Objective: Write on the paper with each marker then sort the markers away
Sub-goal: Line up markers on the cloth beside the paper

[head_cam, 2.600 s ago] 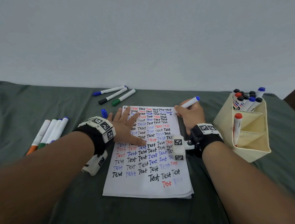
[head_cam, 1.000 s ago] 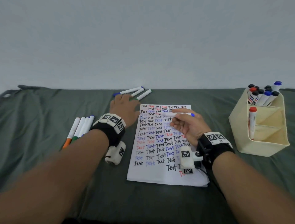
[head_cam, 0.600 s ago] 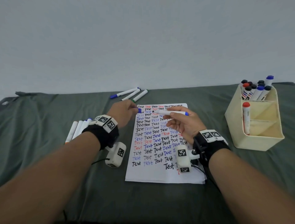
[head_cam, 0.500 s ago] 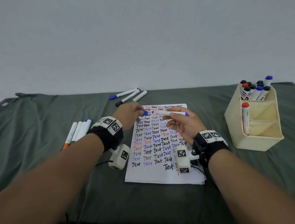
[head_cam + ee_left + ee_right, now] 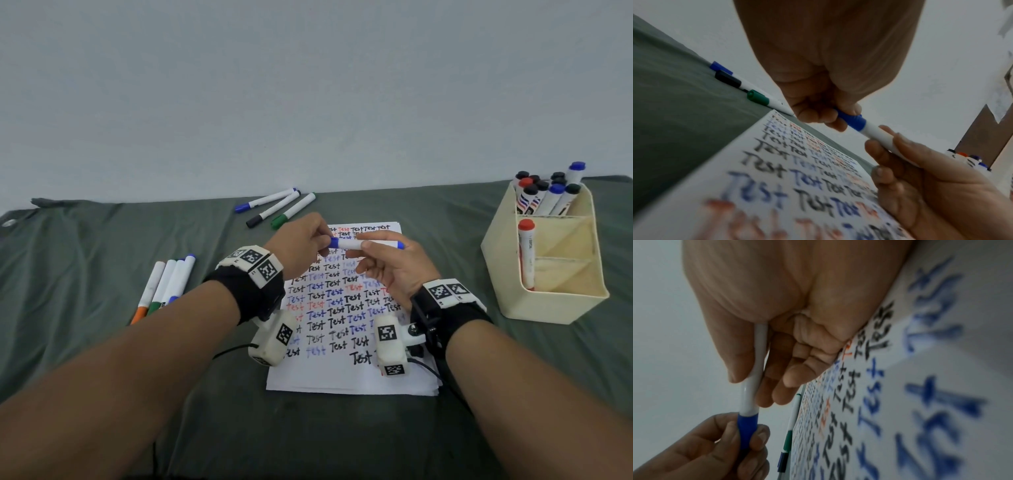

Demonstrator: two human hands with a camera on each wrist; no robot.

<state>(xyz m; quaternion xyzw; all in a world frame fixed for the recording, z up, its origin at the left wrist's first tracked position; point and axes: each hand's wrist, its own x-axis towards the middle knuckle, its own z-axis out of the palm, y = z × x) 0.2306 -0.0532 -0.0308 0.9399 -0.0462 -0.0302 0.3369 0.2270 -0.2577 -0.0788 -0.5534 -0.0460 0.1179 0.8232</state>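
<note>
A white marker point(image 5: 373, 244) with a blue end hangs level above the top of the written paper point(image 5: 342, 380). My right hand point(image 5: 363, 248) pinches its barrel between thumb and fingers. My left hand point(image 5: 323, 240) pinches the blue cap point(image 5: 334, 242), which sits on the marker's left end. The left wrist view shows the cap point(image 5: 853, 121) joined to the barrel point(image 5: 879, 134) over the paper point(image 5: 756, 162). In the right wrist view the barrel point(image 5: 754, 386) runs down into the cap point(image 5: 747, 426), which the left hand's fingers point(image 5: 756, 439) hold.
Three capped markers point(image 5: 274, 209), blue, black and green, lie behind the paper. Several markers point(image 5: 168, 284) lie side by side on the green cloth at left. A cream organizer point(image 5: 548, 305) at right holds several markers at its back and one red-capped marker point(image 5: 526, 253) in the middle.
My left hand left the paper, picked up the blue cap beside it and brought it onto the marker's tip. My right hand lifted the marker off the paper and turned it level.
</note>
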